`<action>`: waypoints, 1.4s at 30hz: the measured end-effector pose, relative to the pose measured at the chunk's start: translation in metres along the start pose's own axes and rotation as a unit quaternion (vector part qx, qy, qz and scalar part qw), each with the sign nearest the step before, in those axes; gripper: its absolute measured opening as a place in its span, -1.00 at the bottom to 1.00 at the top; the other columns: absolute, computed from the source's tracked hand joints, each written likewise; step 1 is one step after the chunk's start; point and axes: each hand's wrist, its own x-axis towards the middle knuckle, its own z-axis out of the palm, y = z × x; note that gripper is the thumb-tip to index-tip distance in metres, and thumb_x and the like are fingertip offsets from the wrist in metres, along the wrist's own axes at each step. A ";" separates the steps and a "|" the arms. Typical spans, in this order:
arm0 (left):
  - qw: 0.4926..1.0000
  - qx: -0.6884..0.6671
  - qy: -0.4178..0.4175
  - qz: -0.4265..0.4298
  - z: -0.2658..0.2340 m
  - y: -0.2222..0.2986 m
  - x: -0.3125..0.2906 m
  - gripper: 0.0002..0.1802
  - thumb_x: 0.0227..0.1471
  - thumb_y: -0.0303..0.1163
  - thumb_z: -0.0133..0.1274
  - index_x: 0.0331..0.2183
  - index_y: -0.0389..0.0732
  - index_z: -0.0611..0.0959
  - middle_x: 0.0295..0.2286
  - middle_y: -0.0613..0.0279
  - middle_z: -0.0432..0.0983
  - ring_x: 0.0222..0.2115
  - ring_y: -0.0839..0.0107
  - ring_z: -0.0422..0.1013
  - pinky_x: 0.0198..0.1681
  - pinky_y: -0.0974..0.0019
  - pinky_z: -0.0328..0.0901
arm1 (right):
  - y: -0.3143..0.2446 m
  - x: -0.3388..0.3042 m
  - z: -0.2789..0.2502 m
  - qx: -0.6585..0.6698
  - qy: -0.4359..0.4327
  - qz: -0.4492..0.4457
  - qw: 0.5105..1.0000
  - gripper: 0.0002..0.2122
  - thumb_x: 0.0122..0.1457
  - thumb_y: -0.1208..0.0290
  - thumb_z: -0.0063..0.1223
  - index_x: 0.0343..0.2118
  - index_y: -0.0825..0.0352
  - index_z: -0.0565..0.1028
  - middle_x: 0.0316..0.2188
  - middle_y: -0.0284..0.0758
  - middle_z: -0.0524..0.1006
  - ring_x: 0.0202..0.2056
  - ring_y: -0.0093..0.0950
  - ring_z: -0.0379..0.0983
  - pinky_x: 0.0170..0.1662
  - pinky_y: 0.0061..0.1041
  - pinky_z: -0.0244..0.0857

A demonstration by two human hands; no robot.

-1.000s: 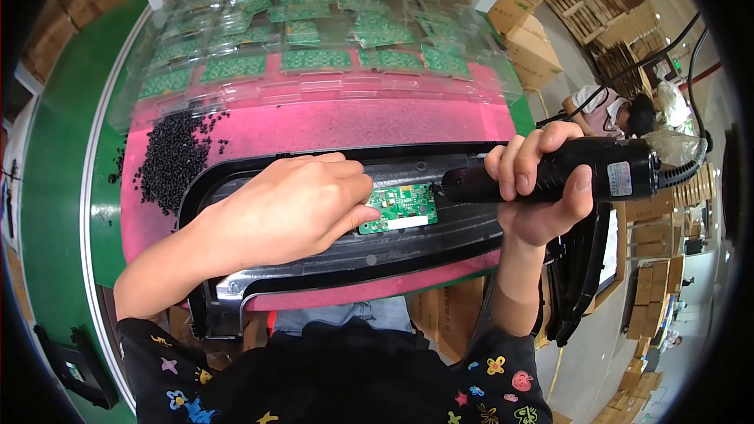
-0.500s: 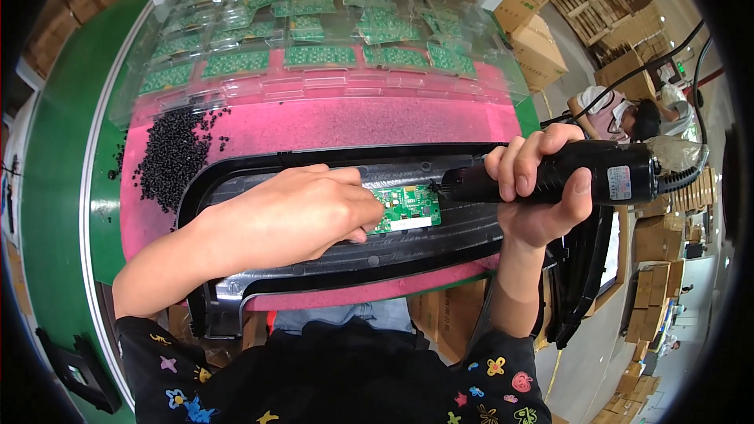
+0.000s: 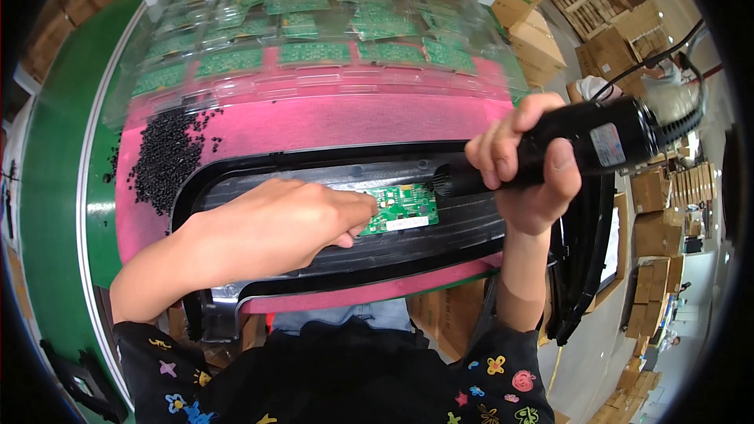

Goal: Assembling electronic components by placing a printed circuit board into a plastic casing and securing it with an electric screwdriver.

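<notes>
A green circuit board with a white strip along its near edge lies inside a long black plastic housing. My left hand reaches over the housing, its fingers closed at the board's left end; the fingertips are partly hidden. In my right hand is a thick black corded electric screwdriver, held slantwise with the rear end raised. Its dark front end is at the board's right edge; whether the tip touches a screw cannot be made out.
Many small black pieces, seemingly screws, are heaped on the pink mat at left. Clear plastic trays of circuit boards stand at the back. Another black housing is at right. The tool's cable runs off upper right.
The screwdriver has tilted, its rear end rising, and my right hand has shifted slightly left. My left fingers have drawn back a little leftward, baring more of the board.
</notes>
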 end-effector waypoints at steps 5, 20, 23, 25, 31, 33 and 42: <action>0.999 0.008 -0.012 -0.036 -0.007 0.012 0.000 -0.88 0.00 -0.50 0.11 -0.42 -0.33 0.51 -0.06 0.16 0.55 -0.30 0.06 0.53 -0.34 0.13 0.44 | 0.003 0.010 0.006 0.005 -0.023 0.034 0.999 -0.61 0.16 0.01 0.04 -0.28 0.30 0.31 -0.73 -0.44 0.26 -0.75 -0.59 0.15 -0.61 -0.54 0.07; 0.995 0.014 0.099 0.019 0.002 0.009 0.008 -0.86 0.07 -0.44 0.08 -0.32 -0.28 0.51 -0.40 0.08 0.53 -0.38 -0.02 0.48 -0.39 0.06 0.37 | -0.013 -0.016 0.034 0.154 -0.025 -0.021 0.988 -0.57 0.16 0.06 0.16 -0.19 0.33 0.30 -0.63 -0.37 0.38 -0.62 -0.54 0.31 -0.45 -0.49 0.23; 0.988 0.004 0.152 0.041 -0.002 0.016 0.009 -0.82 0.02 -0.48 0.14 -0.32 -0.31 0.50 -0.41 0.07 0.52 -0.41 0.01 0.48 -0.41 0.09 0.36 | -0.033 -0.020 0.050 0.202 -0.012 -0.073 0.977 -0.48 0.15 -0.16 0.10 -0.20 0.27 0.32 -0.61 -0.40 0.40 -0.63 -0.55 0.30 -0.41 -0.47 0.21; 0.980 -0.001 0.190 0.065 -0.003 0.018 0.008 -0.79 -0.05 -0.55 0.19 -0.34 -0.32 0.51 -0.44 0.04 0.51 -0.46 -0.01 0.48 -0.43 0.12 0.37 | -0.046 -0.024 0.057 0.185 0.006 -0.083 0.979 -0.47 0.15 -0.19 0.08 -0.20 0.26 0.32 -0.62 -0.41 0.40 -0.63 -0.55 0.30 -0.42 -0.46 0.21; 0.973 -0.022 0.223 0.050 -0.006 0.020 0.002 -0.84 -0.03 -0.56 0.21 -0.37 -0.36 0.55 -0.52 0.04 0.50 -0.55 0.12 0.50 -0.50 0.23 0.37 | -0.045 -0.024 0.058 0.171 0.027 -0.078 0.982 -0.47 0.15 -0.23 0.06 -0.20 0.22 0.32 -0.64 -0.43 0.40 -0.67 -0.56 0.28 -0.44 -0.45 0.21; 0.972 -0.078 0.219 0.031 -0.005 0.020 0.001 -0.84 -0.01 -0.55 0.21 -0.37 -0.37 0.56 -0.52 0.06 0.52 -0.56 0.20 0.51 -0.51 0.27 0.38 | -0.045 -0.022 0.059 0.175 0.012 -0.116 0.978 -0.47 0.14 -0.23 0.06 -0.19 0.21 0.32 -0.64 -0.43 0.40 -0.67 -0.55 0.29 -0.44 -0.46 0.22; 0.967 -0.128 0.201 0.084 -0.009 0.008 0.007 -0.88 0.05 -0.52 0.18 -0.37 -0.37 0.59 -0.48 0.14 0.59 -0.48 0.36 0.56 -0.44 0.36 0.40 | -0.046 -0.012 0.048 0.178 -0.063 -0.165 0.968 -0.45 0.13 -0.24 0.08 -0.19 0.21 0.29 -0.63 -0.46 0.39 -0.69 -0.57 0.29 -0.47 -0.47 0.24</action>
